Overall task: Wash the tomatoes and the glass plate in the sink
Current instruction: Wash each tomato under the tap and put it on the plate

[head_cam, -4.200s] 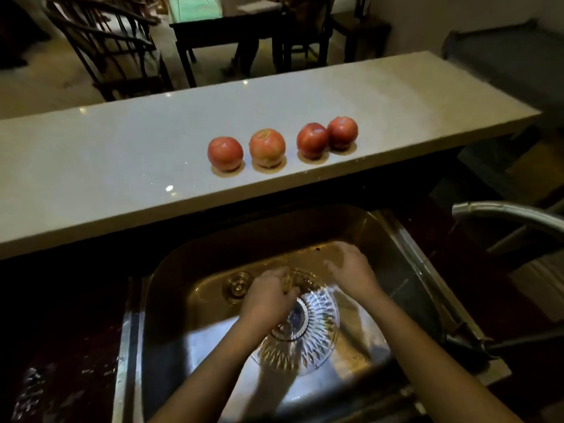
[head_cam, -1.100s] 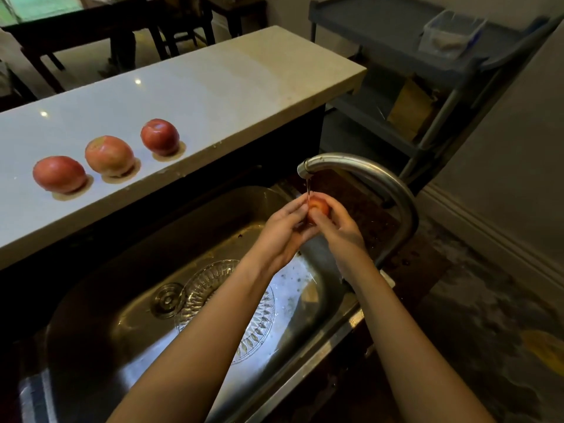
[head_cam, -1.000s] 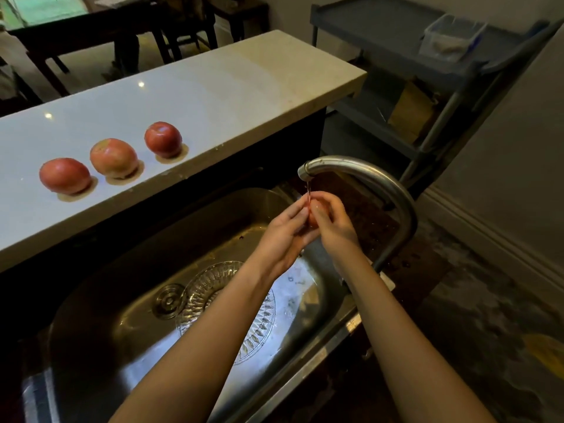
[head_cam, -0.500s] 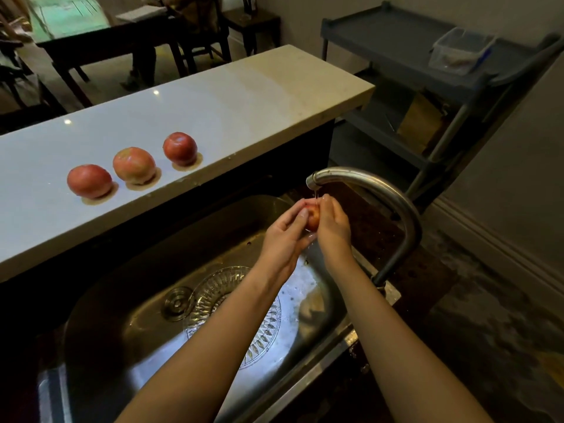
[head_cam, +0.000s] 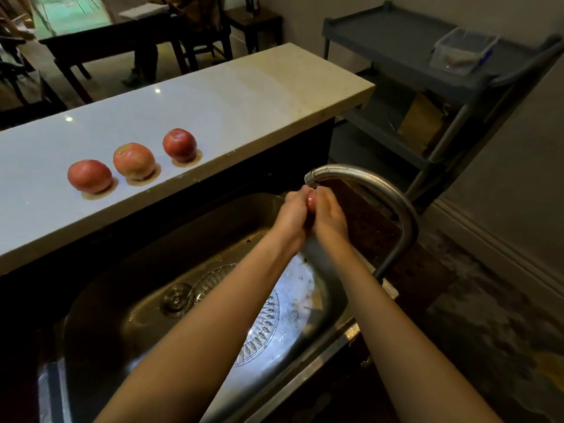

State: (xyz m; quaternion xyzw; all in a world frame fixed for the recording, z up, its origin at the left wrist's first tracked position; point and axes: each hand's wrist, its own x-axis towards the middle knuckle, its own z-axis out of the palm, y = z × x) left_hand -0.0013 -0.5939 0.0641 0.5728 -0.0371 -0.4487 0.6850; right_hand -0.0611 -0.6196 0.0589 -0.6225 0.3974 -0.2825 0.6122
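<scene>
The left hand (head_cam: 291, 215) and right hand (head_cam: 329, 213) curl around one tomato (head_cam: 311, 203) under the faucet (head_cam: 381, 190). Three tomatoes (head_cam: 134, 161) sit on the desk (head_cam: 244, 96). The glass plate (head_cam: 262, 325) lies in the sink (head_cam: 122, 300), probably unwashed.

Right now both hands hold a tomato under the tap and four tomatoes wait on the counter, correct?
No: the head view shows three tomatoes waiting on the counter, not four. The left hand and right hand do hold another tomato under the tap.
</scene>
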